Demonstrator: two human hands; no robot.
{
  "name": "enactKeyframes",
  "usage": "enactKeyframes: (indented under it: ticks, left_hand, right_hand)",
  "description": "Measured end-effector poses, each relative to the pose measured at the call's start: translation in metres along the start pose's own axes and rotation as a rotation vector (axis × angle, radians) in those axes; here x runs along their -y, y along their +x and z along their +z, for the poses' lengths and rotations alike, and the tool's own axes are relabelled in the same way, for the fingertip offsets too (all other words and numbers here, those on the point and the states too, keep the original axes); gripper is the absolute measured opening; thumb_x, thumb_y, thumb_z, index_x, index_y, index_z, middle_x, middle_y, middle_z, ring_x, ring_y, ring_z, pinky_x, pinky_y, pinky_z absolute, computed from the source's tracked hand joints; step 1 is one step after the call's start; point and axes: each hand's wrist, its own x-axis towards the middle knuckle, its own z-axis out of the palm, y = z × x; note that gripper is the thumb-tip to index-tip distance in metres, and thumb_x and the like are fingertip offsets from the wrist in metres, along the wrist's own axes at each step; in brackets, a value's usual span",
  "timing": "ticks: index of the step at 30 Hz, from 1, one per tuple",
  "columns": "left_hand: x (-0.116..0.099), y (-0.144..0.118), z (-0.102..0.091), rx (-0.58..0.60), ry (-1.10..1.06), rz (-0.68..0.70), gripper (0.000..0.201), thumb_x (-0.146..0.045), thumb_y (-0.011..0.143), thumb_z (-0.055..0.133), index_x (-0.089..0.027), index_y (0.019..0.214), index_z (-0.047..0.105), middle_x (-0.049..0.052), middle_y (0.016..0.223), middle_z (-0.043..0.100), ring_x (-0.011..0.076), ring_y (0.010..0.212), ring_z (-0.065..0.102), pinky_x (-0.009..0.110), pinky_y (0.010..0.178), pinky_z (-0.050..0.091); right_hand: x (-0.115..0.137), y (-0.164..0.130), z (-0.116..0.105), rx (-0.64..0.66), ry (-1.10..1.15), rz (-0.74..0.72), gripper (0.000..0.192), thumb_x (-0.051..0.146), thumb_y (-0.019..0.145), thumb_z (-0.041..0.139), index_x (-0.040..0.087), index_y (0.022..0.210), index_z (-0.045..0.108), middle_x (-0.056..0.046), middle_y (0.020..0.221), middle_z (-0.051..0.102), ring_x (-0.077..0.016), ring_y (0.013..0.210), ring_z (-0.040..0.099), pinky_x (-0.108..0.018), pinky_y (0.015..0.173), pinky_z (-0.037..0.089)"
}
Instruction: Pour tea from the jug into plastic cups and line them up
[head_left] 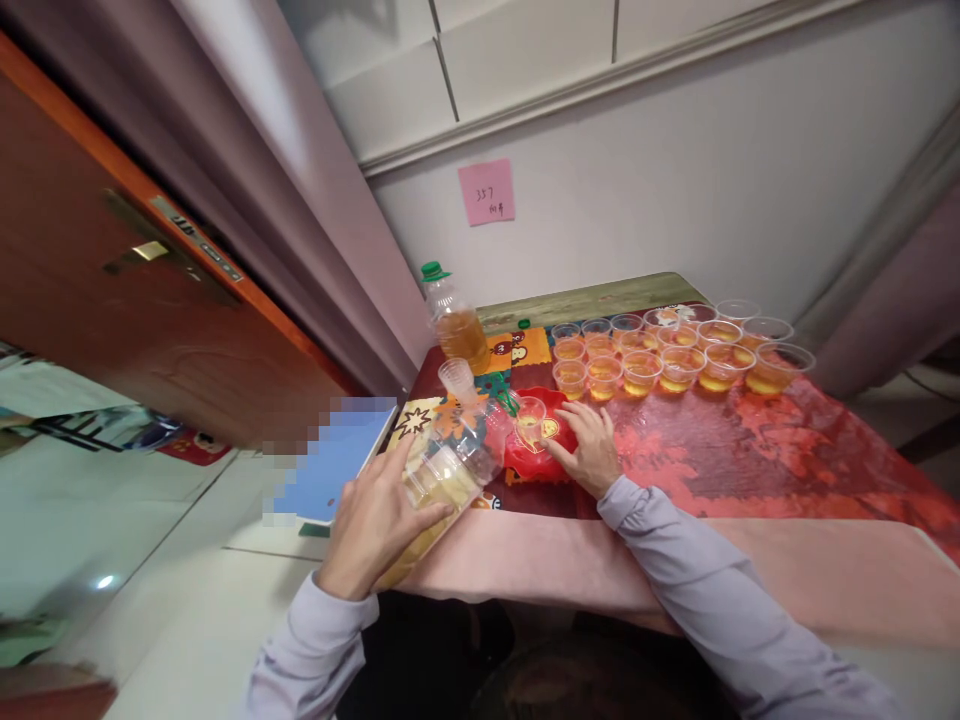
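Note:
My left hand (382, 510) is wrapped round a large clear plastic bottle (442, 485) with yellow liquid in it. The bottle is tilted, its neck toward a red scalloped plate (517, 465). On that plate stands a small clear plastic cup (531, 412). My right hand (589, 450) is over the plate's right side, fingers apart and thumb close to the cup; whether it touches the cup I cannot tell. Behind the bottle is a stack of clear cups (456, 378). A green handle-like piece (507, 395) shows near the bottle's neck.
Several clear cups of amber liquid (641, 372) stand in rows at the table's back right. A second bottle (459, 330) with a green cap stands at the back left. A loose green cap (524, 324) lies behind. Left of the table are a blue board (337, 455) and a door (142, 300).

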Motion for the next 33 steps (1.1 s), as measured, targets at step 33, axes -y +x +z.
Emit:
enactKeyframes:
  ticks: [33]
  left_hand:
    - [-0.05, 0.02, -0.05, 0.248, 0.249, -0.05, 0.093, -0.055, 0.082, 0.074, -0.024, 0.16, 0.036, 0.015, 0.152, 0.058, 0.0384, 0.136, 0.055, 0.052, 0.108, 0.041]
  right_hand:
    - [-0.009, 0.009, -0.006, -0.232, 0.292, 0.194, 0.045, 0.053, 0.104, 0.041, 0.021, 0.108, 0.072, -0.012, 0.116, 0.076, -0.0288, 0.114, 0.067, -0.05, 0.104, 0.049]
